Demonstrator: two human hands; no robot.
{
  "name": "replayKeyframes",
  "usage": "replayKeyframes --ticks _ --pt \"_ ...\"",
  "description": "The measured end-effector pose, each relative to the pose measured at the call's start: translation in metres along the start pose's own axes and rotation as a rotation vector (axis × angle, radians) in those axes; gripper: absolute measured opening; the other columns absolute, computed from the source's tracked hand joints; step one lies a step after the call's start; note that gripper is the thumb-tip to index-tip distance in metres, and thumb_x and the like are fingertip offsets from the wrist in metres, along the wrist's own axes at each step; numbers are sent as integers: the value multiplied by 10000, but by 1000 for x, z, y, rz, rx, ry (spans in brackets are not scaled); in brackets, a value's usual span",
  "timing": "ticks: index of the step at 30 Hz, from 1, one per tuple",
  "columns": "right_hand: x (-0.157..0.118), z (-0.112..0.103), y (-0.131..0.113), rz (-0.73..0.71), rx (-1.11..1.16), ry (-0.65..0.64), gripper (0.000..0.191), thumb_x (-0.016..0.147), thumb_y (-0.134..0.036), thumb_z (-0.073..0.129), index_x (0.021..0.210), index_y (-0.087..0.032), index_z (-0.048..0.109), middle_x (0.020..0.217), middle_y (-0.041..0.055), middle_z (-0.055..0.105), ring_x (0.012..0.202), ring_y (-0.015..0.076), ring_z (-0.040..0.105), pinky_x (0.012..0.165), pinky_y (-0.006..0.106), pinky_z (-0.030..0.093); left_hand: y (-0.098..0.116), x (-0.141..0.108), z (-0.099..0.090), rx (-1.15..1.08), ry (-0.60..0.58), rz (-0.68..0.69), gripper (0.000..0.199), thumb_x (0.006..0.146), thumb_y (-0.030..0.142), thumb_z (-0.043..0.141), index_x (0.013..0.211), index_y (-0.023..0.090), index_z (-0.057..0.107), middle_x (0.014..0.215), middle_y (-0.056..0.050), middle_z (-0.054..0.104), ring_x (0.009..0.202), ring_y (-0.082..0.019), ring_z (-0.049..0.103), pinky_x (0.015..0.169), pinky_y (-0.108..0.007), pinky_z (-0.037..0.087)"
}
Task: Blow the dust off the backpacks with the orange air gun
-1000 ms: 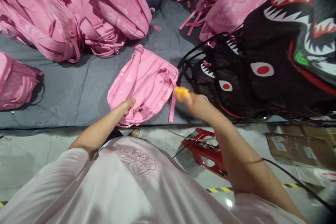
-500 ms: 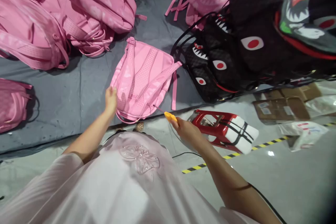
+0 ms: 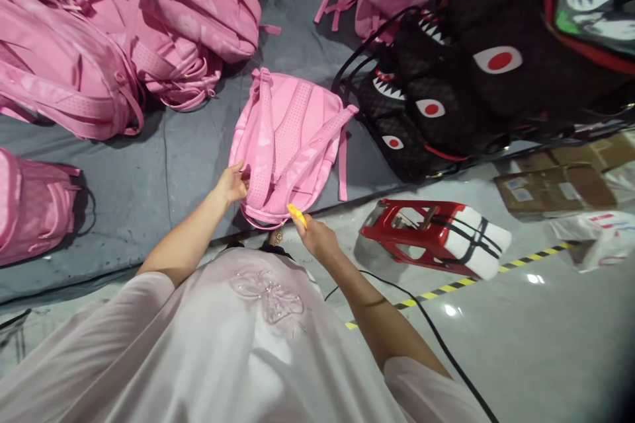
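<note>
A small pink backpack (image 3: 302, 139) lies on the grey cloth (image 3: 193, 165) with its shoulder straps facing up. My left hand (image 3: 233, 184) is at the backpack's lower left edge, fingers apart, touching or just beside its side. My right hand (image 3: 317, 238) is closed around a yellow-orange handled tool (image 3: 296, 215), close to the backpack's bottom edge. The tool's far end cannot be made out against the pink fabric.
Larger pink backpacks (image 3: 193, 6) are piled at the upper left, another (image 3: 34, 205) at the left edge. Black backpacks (image 3: 476, 73) with shark faces stand at the right. A red and white stool (image 3: 431, 234), a black cable and brown packages (image 3: 555, 190) are on the floor.
My right hand has moved left with the tool, nearer the backpack's bottom edge. My left hand's fingers have spread at the backpack's side. The view has shifted slightly.
</note>
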State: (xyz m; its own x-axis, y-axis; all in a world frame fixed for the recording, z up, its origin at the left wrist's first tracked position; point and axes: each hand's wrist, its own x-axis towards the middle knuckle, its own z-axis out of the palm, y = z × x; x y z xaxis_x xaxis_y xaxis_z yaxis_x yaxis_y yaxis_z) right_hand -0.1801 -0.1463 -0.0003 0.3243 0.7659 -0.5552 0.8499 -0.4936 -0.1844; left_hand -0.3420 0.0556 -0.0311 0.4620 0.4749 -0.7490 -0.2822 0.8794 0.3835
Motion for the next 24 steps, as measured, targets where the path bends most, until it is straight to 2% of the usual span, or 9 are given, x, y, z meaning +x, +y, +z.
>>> replayKeyframes --ticks 3,6,10,12,17,21,24 --pt "4 7 -7 -37 -22 38 487 1022 -538 314 1282 -213 568 1010 116 741 958 265 697 759 299 445 -8 7 5 -37 -73 24 321 978 416 413 965 149 592 804 -84 665 795 -208 708 782 -373 599" --pt "0 11 -1 -42 -38 55 461 1025 -519 336 1258 -198 570 991 121 738 941 265 700 747 294 444 -10 12 2 -19 -189 61 436 994 476 357 1070 130 611 846 -106 696 843 -221 718 820 -386 589" --pt "-10 17 24 206 -70 152 428 1045 -465 305 1221 -156 544 935 140 731 879 257 708 691 284 424 -7 13 -7 36 -287 77 595 982 585 292 1191 116 594 932 -147 717 947 -271 717 864 -442 578" --pt "-7 20 31 290 -77 207 436 1051 -458 281 1222 -138 524 926 152 727 869 262 708 664 283 408 -7 14 -9 60 -267 104 643 967 626 289 1239 118 574 960 -154 719 992 -284 709 888 -458 570" --pt "22 25 27 267 -12 258 428 1052 -467 265 1217 -147 497 947 139 726 870 254 705 655 282 395 -8 16 -4 63 -148 184 648 952 664 302 1299 171 541 1051 -131 716 1093 -288 676 937 -471 552" --pt "41 24 29 251 -44 228 447 1049 -482 272 1219 -132 492 968 158 719 871 252 701 669 285 404 -11 17 1 29 -176 244 709 937 708 289 1276 153 570 1079 -141 714 1159 -300 644 976 -473 531" --pt "44 22 33 252 -71 226 443 1048 -481 283 1195 -131 510 948 151 720 857 245 698 655 279 394 -15 18 6 -62 -182 309 695 928 715 329 1251 156 585 1117 -132 711 1165 -273 645 1029 -444 504"
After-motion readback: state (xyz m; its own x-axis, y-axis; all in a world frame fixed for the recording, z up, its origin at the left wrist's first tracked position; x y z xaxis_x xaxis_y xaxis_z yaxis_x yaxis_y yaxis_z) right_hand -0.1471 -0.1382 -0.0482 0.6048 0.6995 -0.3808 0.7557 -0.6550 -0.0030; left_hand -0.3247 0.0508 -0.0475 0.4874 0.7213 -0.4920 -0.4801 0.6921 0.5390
